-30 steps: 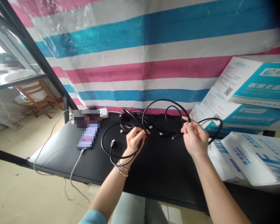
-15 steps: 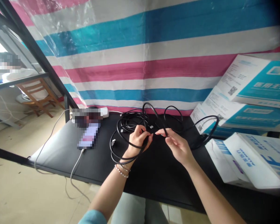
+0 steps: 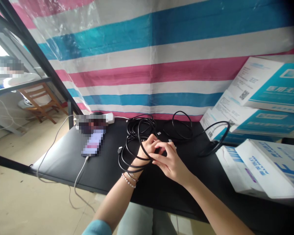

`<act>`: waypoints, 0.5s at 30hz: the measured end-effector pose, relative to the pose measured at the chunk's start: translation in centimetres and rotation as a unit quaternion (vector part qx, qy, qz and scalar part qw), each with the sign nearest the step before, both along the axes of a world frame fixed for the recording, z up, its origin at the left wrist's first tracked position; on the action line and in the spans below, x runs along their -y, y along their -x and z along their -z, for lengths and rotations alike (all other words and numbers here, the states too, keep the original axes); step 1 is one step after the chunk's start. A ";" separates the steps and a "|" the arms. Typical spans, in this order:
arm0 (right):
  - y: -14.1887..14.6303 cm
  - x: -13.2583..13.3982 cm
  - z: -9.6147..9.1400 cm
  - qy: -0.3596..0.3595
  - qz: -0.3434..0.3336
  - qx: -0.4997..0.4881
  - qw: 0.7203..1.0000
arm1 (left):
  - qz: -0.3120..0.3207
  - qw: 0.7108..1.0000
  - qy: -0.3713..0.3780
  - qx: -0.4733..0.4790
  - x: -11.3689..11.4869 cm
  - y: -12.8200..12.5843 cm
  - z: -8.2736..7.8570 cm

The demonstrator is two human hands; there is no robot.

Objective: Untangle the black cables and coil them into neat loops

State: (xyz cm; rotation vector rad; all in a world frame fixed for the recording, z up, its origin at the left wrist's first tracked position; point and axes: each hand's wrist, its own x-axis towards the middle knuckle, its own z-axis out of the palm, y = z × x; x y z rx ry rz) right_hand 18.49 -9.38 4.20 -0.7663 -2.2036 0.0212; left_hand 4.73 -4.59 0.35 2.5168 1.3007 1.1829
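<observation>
Phone [image 3: 92,143] lies left of cables [image 3: 139,129], boxes [image 3: 259,98] right.

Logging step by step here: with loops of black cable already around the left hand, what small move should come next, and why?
Probably lay one more turn onto the coil: the left hand holds several loops of the black cable, the right hand meets it at the gathered strands, and slack trails right across the black table toward the boxes.

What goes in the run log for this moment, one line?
left hand: holds black cable coils | right hand: on same cable at left hand | more cables loose on black table | phone left
</observation>
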 end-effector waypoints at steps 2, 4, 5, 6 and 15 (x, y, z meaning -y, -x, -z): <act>0.1 0.0 0.1 -0.004 -0.007 0.005 1.000 | -0.013 1.000 -0.002 -0.017 0.0 0.0 0.1; 0.2 -0.1 0.3 0.002 -0.022 0.009 1.000 | -0.032 0.999 0.003 -0.036 -0.1 0.0 0.1; 0.2 -0.1 0.4 0.006 -0.027 0.011 1.000 | -0.041 0.998 0.008 -0.045 0.0 0.0 0.1; 0.2 -0.2 0.4 0.007 -0.030 0.014 0.999 | -0.048 0.997 0.013 -0.053 0.0 0.1 0.0; 0.3 -0.1 0.6 -0.010 -0.040 0.033 0.999 | -0.034 0.995 0.049 -0.085 0.1 0.4 -0.4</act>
